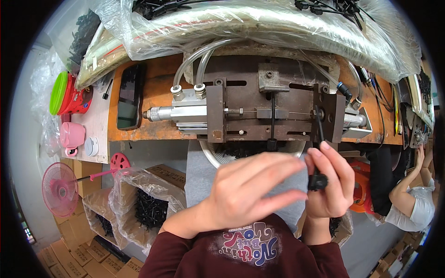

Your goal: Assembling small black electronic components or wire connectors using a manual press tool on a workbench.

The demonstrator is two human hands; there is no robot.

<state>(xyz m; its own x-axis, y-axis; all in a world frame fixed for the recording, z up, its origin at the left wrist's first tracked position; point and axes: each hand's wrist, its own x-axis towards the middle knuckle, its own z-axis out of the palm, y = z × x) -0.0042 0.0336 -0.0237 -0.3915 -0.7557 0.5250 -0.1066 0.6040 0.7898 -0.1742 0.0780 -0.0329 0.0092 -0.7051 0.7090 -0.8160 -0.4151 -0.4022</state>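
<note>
Head view: your right hand (327,183) pinches a small black plastic strap part (318,178) upright below the rusty brown metal jig (273,111) on the orange table (160,88), left hand (250,190) open-fingered, empty alongside; feed it straight, fingertips clear of the clamp.

Two bare hands — the left hand (250,194) and the right hand (330,183). One small black plastic part (318,181). One rusty brown metal press fixture (273,109). Two clear plastic hoses (199,58). One black phone (130,95). One pink plastic cup (72,135) — one pink desk fan (60,189). One red jar with a green lid (69,95).
</note>
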